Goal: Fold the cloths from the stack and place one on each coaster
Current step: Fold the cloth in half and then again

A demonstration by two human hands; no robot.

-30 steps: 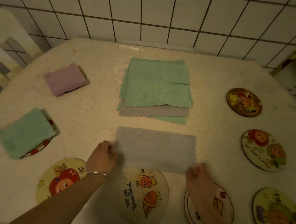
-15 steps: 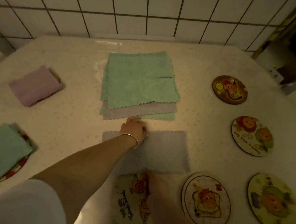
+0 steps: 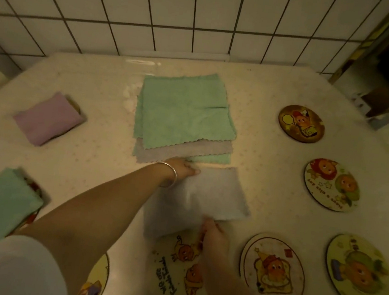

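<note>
1. Table (image 3: 91,160), pale and speckled, its far edge against a white tiled wall (image 3: 202,16); it carries everything listed below.
2. Stack of cloths (image 3: 185,115), near the middle of the far edge: a green cloth on top, a grey one under it, and more green showing at the stack's near edge.
3. Grey cloth (image 3: 210,194), being folded, just on the near side of the stack and towards the table's near edge; its left half is lifted and doubled over, and its right part lies flat.
4. Left hand (image 3: 182,169), with a bangle (image 3: 170,176) on its wrist, grasps the far edge of the grey cloth, fingers curled over the fabric.
5. Right hand (image 3: 214,236) pinches the near edge of the same cloth, just above a coaster (image 3: 175,272) at the near edge.
6. Folded lilac cloth (image 3: 47,120), towards the left edge, covers a coaster that shows only as a sliver.
7. Folded green cloth (image 3: 0,206), at the left edge nearer the viewer, lies on a coaster whose rim peeks out.
8. Four bare coasters along the right side: (image 3: 301,123), (image 3: 331,185), (image 3: 273,271), (image 3: 359,272); another (image 3: 97,279) lies partly hidden under the left arm.
</note>
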